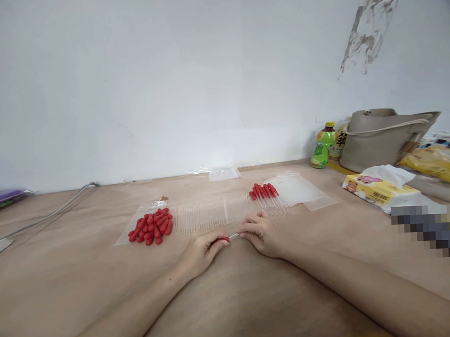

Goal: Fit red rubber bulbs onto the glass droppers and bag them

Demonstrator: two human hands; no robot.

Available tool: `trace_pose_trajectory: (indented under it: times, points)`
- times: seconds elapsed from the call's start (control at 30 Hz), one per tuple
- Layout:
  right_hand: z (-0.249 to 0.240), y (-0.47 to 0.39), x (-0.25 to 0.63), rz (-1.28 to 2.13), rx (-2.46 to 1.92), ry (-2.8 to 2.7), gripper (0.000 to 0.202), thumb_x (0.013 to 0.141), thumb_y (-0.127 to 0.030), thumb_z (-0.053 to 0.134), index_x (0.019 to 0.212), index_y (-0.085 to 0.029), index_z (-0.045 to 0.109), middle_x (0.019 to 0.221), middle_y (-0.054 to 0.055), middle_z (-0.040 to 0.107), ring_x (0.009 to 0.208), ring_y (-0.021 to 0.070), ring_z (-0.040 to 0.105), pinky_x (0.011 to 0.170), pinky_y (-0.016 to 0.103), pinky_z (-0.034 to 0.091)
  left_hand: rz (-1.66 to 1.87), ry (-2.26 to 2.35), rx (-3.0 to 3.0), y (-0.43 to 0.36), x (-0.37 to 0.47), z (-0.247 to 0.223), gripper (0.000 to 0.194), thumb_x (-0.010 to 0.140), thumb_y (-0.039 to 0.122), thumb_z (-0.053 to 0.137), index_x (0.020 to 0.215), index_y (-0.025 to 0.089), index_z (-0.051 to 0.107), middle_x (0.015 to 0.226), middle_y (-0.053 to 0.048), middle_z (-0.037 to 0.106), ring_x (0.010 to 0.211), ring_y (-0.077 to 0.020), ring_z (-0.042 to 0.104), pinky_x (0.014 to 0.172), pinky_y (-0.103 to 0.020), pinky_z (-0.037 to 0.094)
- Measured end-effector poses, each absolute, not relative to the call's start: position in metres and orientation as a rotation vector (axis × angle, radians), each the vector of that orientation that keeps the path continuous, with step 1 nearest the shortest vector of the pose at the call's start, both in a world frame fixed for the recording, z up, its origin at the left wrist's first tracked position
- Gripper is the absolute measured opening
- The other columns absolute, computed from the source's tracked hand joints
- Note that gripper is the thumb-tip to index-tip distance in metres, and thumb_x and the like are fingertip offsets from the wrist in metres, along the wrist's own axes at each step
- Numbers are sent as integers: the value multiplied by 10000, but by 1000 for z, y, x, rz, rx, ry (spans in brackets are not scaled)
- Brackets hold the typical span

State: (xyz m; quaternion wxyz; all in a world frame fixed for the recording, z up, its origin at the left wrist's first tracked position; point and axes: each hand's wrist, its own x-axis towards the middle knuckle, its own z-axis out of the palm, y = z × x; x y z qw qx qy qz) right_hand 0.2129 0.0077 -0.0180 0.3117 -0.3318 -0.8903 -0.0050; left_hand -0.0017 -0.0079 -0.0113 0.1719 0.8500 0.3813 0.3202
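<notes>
My left hand (pixel 203 251) pinches a red rubber bulb (pixel 224 239) near the front middle of the table. My right hand (pixel 260 235) has its fingers closed on a thin clear tube (pixel 234 236), whose left end meets the bulb. Beyond both hands lies a row of clear glass tubes (pixel 201 216). To the left, a heap of loose red bulbs (pixel 151 226) rests on a clear plastic bag (pixel 128 233). Several tubes with red bulbs on them (pixel 265 194) lie side by side behind my right hand.
Clear bags (pixel 296 189) lie at the back right, another (pixel 224 174) by the wall. Farther right are a green bottle (pixel 323 147), a grey-beige bag (pixel 376 139) and a yellow tissue pack (pixel 378 189). A grey cable (pixel 59 211) crosses the left side.
</notes>
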Motion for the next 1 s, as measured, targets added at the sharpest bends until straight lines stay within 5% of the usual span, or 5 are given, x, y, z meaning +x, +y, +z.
trace_pose_trajectory:
  times: [0.2,0.5,1.0]
  points:
    - [-23,4,212,-188,-888,-2358,188,836,-177,431,866,-219,611,771,13,574,652,113,465,677,298,295,916,1125,2566,-8,0,-14,177,844,279,467,876,204,624,738,-6,629,663,-134,570,621,-232,439]
    - [-27,8,218,94,-779,-2276,164,859,-212,391,907,-179,544,814,40,548,752,127,506,669,239,406,1037,1141,2443,-9,-2,-12,155,810,292,524,894,205,621,781,-5,658,689,-138,591,638,-237,459]
    - [-14,-1,205,-209,-742,-2431,209,834,-153,379,739,-162,564,681,35,575,629,127,491,649,285,338,903,1108,2515,-10,-2,-14,192,830,304,481,860,182,625,713,-10,621,630,-128,552,585,-224,427]
